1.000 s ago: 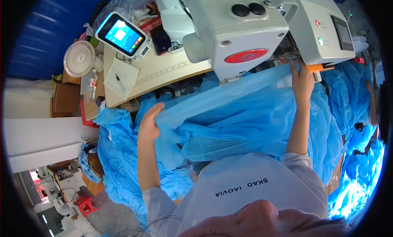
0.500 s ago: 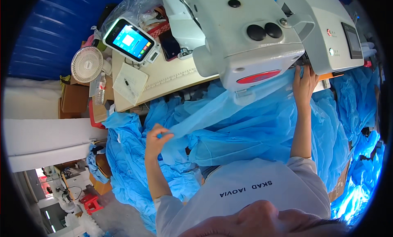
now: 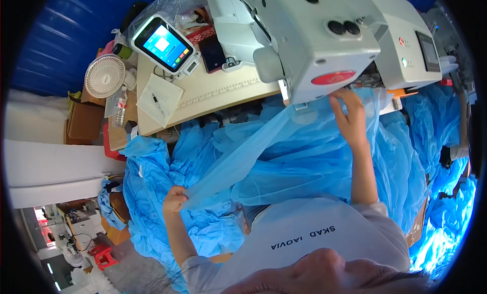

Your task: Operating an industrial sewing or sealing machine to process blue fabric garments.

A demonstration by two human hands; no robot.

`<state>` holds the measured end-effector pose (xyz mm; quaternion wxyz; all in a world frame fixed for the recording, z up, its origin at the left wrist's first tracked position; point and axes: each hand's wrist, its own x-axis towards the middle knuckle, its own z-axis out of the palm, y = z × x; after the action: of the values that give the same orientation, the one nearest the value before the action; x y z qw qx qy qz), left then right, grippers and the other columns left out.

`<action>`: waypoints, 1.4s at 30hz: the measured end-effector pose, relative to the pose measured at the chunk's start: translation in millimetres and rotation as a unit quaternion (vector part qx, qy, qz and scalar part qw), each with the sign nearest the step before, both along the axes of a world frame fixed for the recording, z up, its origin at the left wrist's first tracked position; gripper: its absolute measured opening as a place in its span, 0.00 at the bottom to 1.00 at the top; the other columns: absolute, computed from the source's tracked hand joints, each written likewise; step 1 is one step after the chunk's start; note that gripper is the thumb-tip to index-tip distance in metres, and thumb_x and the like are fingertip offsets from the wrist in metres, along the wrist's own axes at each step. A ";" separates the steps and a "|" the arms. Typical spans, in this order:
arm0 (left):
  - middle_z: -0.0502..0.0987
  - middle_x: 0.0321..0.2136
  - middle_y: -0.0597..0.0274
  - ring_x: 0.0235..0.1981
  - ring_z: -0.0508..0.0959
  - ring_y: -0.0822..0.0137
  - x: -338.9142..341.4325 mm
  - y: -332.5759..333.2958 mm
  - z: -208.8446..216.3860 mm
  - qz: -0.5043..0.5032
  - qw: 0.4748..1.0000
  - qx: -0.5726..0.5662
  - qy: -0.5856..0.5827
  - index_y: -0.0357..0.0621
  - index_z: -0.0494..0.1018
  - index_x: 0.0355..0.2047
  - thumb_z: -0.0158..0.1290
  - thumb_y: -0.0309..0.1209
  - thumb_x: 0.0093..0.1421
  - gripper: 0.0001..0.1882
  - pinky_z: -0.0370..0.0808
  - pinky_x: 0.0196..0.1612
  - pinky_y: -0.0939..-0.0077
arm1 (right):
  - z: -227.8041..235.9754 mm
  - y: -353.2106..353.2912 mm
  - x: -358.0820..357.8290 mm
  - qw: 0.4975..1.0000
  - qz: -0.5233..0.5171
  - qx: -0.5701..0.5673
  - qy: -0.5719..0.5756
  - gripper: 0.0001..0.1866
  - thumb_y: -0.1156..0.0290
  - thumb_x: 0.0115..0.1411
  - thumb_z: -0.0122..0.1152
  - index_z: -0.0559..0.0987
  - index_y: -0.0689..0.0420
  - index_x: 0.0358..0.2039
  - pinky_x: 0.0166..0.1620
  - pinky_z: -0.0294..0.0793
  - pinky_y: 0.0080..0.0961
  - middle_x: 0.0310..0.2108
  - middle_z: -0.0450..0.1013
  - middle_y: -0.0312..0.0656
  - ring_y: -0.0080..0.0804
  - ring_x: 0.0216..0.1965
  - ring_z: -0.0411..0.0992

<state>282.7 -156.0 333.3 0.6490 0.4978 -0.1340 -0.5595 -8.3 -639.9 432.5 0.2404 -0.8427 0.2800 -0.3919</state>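
My left hand (image 3: 175,198) is closed in a pinch on the end of a long strip of thin, sheer blue fabric (image 3: 243,154). From there the strip runs taut up to the right, under the head of a large white sewing machine (image 3: 332,53). My right hand (image 3: 350,119) is at the front of that head, over the fabric, its fingers bent and partly apart. Its fingertips are close to the lower edge of the head. The needle area is hidden behind the machine's casing. More blue fabric (image 3: 299,177) hangs in folds between my arms.
A control screen (image 3: 165,44), a dark phone (image 3: 212,54), paper with a pen (image 3: 160,102) and a printed ruler scale lie on the table (image 3: 203,93). A small fan (image 3: 105,76) and plastic bottle (image 3: 120,108) stand left. Heaped blue fabric (image 3: 147,187) hangs left.
My left hand has moved down and left, drawing the strip at a steeper slant. My right hand has shifted left, from the machine's right side to the front of its head.
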 end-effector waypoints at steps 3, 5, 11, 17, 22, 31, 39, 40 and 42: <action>0.78 0.22 0.62 0.25 0.77 0.72 0.9 18.9 25.6 -0.053 0.952 0.210 -0.214 0.38 0.77 0.27 0.62 0.32 0.49 0.10 0.70 0.25 0.76 | -0.4 5.6 2.1 0.990 0.031 0.108 0.085 0.17 0.61 0.62 0.52 0.78 0.64 0.36 0.46 0.70 0.36 0.38 0.74 0.55 0.52 0.42 0.71; 0.79 0.23 0.60 0.25 0.75 0.73 1.7 7.7 36.3 -0.105 0.772 0.399 -0.484 0.36 0.77 0.30 0.57 0.30 0.51 0.09 0.70 0.28 0.77 | -0.2 14.7 9.8 0.983 0.015 0.090 0.162 0.18 0.60 0.61 0.53 0.77 0.65 0.36 0.46 0.70 0.36 0.38 0.74 0.55 0.52 0.42 0.71; 0.75 0.18 0.65 0.15 0.71 0.74 6.2 -67.7 1.3 0.193 0.794 0.296 -0.494 0.38 0.76 0.30 0.53 0.30 0.58 0.07 0.66 0.18 0.82 | 0.5 27.2 17.5 0.969 0.015 0.085 0.231 0.19 0.60 0.58 0.59 0.75 0.66 0.39 0.45 0.70 0.35 0.42 0.73 0.54 0.48 0.43 0.72; 0.73 0.20 0.70 0.11 0.65 0.83 23.4 -93.4 -11.1 0.133 0.984 0.080 -0.082 0.43 0.73 0.34 0.52 0.31 0.60 0.06 0.64 0.14 0.86 | -0.3 5.1 -67.9 0.971 0.039 0.064 0.228 0.13 0.67 0.58 0.59 0.73 0.61 0.39 0.36 0.71 0.28 0.31 0.74 0.49 0.42 0.32 0.74; 0.74 0.23 0.70 0.16 0.68 0.82 26.2 -130.2 -6.2 0.232 0.970 0.042 0.062 0.44 0.73 0.33 0.56 0.30 0.58 0.05 0.65 0.18 0.86 | -28.0 5.0 -40.6 0.992 -0.112 0.059 0.008 0.09 0.69 0.58 0.59 0.72 0.61 0.29 0.30 0.68 0.24 0.24 0.72 0.47 0.41 0.24 0.72; 0.66 0.17 0.67 0.23 0.65 0.79 -45.7 -180.0 50.1 0.156 0.805 0.139 -0.556 0.39 0.71 0.21 0.58 0.33 0.54 0.12 0.63 0.26 0.79 | -7.9 -35.8 -35.7 0.971 -0.200 -0.019 0.126 0.09 0.66 0.59 0.56 0.75 0.59 0.32 0.33 0.71 0.37 0.28 0.75 0.47 0.50 0.29 0.73; 0.69 0.21 0.69 0.22 0.63 0.80 -43.6 -216.5 44.2 0.232 0.860 0.106 -0.443 0.40 0.72 0.25 0.59 0.30 0.53 0.08 0.61 0.25 0.81 | -46.0 -82.9 -33.3 0.911 -0.292 -0.176 0.230 0.12 0.64 0.61 0.50 0.74 0.60 0.35 0.43 0.65 0.43 0.35 0.71 0.53 0.54 0.39 0.68; 0.70 0.22 0.70 0.23 0.64 0.80 -50.4 -206.9 41.7 0.274 0.788 0.122 -0.537 0.40 0.73 0.27 0.60 0.30 0.52 0.08 0.61 0.25 0.82 | -50.2 -83.9 -32.9 0.914 -0.291 -0.195 0.204 0.11 0.64 0.62 0.51 0.73 0.59 0.36 0.45 0.63 0.44 0.37 0.71 0.53 0.53 0.41 0.66; 0.70 0.20 0.68 0.20 0.64 0.78 -60.9 -186.0 33.6 0.285 0.759 0.131 -0.571 0.40 0.73 0.29 0.61 0.28 0.51 0.08 0.61 0.24 0.83 | -54.1 -83.0 -32.1 0.917 -0.283 -0.223 0.171 0.11 0.63 0.62 0.51 0.73 0.59 0.37 0.48 0.61 0.45 0.40 0.70 0.52 0.53 0.43 0.65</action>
<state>221.7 -342.0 366.9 0.5101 0.8204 -0.2568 0.0264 -40.4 -722.9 378.4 -0.1259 -0.8144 0.4489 -0.3454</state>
